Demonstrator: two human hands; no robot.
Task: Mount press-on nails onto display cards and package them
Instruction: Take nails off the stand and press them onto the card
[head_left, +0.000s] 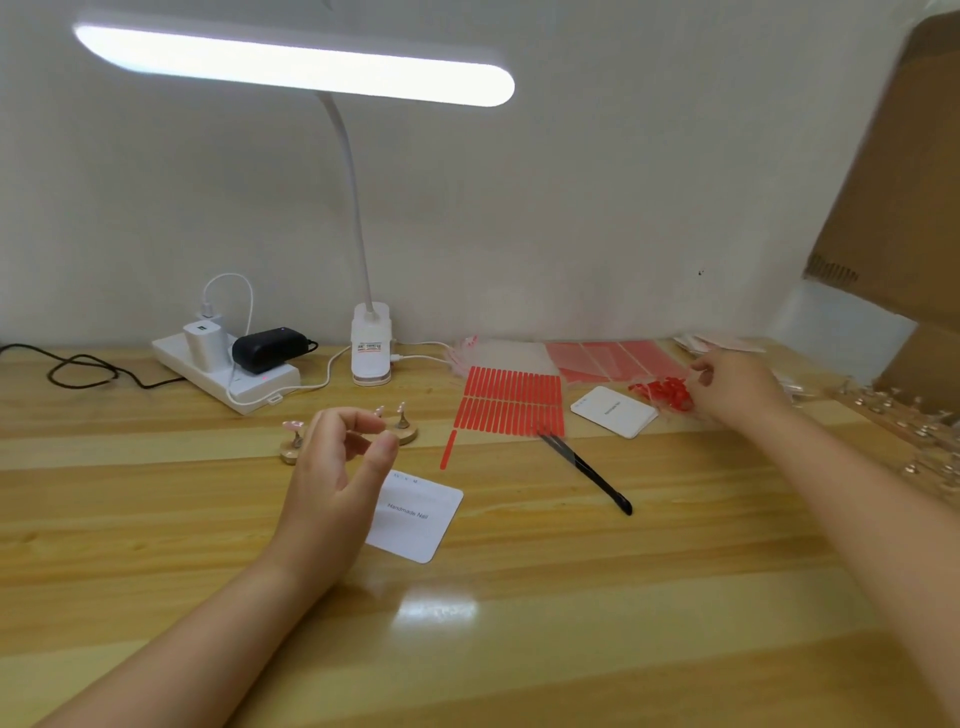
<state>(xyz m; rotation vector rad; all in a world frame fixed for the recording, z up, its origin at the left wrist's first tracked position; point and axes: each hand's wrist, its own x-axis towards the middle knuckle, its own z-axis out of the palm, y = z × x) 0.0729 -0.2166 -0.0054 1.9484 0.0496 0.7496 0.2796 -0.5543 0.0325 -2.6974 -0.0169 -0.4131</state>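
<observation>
Left hand (337, 467) hovers over the wooden desk (519, 649), fingers loosely curled, holding nothing visible. Just beside it lies a white display card (421, 519) (printed "Handmade Nail"). Right hand (737, 387) reaches far right near a red scrap pile (665, 392); blurred, grip cannot be told. Card stack (615, 411), red adhesive strips (511, 408), black tweezers (587, 470) lie between. Nail stands (402, 428) sit behind the left hand.

The card (415, 517) just right of the left hand (332, 467) reads "Handmade Nail", with small unreadable marks along its top edge. The card stack (613, 410) left of the right hand (737, 384) carries print too blurred to read.
</observation>
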